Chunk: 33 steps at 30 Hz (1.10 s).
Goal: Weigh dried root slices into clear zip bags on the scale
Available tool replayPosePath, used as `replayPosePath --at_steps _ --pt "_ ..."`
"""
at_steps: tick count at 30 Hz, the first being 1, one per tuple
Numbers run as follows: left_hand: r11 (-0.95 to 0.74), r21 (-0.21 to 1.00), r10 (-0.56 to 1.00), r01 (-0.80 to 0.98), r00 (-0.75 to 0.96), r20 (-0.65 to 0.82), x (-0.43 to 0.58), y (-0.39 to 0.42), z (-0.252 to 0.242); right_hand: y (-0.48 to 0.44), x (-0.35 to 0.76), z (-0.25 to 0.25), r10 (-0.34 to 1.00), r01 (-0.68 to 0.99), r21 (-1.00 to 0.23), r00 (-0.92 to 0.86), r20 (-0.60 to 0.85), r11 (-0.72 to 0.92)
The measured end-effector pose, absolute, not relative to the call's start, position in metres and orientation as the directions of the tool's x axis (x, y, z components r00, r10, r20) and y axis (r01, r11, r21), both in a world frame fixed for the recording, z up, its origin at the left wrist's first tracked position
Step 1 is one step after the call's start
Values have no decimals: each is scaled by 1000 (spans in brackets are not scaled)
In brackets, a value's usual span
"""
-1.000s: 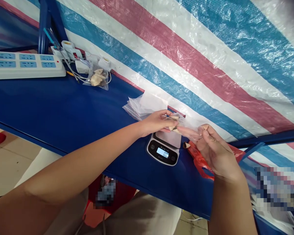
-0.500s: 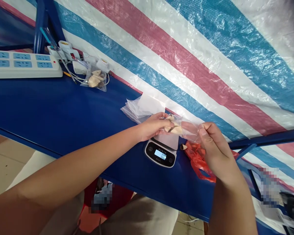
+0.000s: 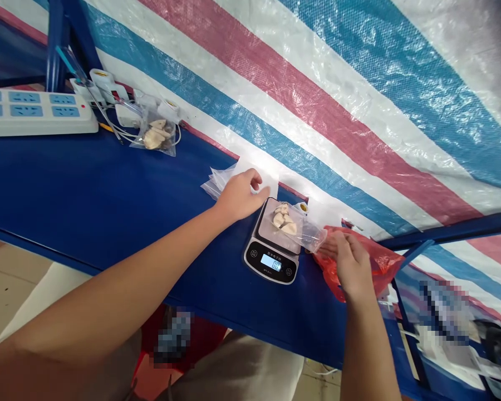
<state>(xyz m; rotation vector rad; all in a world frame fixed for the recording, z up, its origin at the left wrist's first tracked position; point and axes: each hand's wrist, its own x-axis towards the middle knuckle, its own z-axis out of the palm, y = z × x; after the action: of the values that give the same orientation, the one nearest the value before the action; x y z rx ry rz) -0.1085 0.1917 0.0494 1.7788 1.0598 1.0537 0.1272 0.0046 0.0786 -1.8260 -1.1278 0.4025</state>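
Observation:
A clear plastic bag [image 3: 310, 235] holding several pale, cream-coloured pieces [image 3: 284, 220] lies on the plate of a kitchen scale [image 3: 271, 262]. The scale's lit display reads about 0.0. At the bag's right end is my right hand [image 3: 350, 259], its fingers stretched toward the bag's edge; whether they still touch it is hard to see. My left hand [image 3: 240, 195] hovers just left of the scale plate, thumb and curled fingers apart, with nothing in it. Beneath and behind it lie flat clear bags [image 3: 212, 182] and a white sheet [image 3: 271, 172].
Right of the scale sits a red plastic bag [image 3: 376, 256]. Another clear bag of pale pieces [image 3: 156, 136] lies at back left, beside white plugs, cables and a power strip [image 3: 37, 114]. A striped tarp [image 3: 250, 72] hangs behind the blue table [image 3: 108, 195].
The bag of pieces came down from between both hands onto the scale plate. My left hand let go and moved left; my right hand shifted slightly down, and its pinch opened.

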Motion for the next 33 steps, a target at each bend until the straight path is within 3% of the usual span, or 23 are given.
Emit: replayPosePath --at_steps 5,10,15,20,23,29,33 --pt "-407 877 904 256 251 346 -107 197 45 21 163 83 612 596 -759 711 346 -262" --pt "-516 811 856 278 212 472 -106 202 40 69 179 70 473 550 -825 765 437 -128" --pt "-670 687 742 283 231 629 -108 214 29 72 171 46 435 333 -943 847 306 15" --pt "-775 439 586 454 259 768 -108 215 29 62 159 47 566 193 -980 802 190 55" --pt "-798 348 530 492 297 794 -108 215 30 61 156 54 640 118 -989 754 151 94" --pt "-696 421 669 582 312 675 -108 217 22 59 154 59 691 162 -982 698 185 99" --pt "-645 443 715 623 286 638 -105 219 18 49 152 71 764 247 -969 622 170 15"
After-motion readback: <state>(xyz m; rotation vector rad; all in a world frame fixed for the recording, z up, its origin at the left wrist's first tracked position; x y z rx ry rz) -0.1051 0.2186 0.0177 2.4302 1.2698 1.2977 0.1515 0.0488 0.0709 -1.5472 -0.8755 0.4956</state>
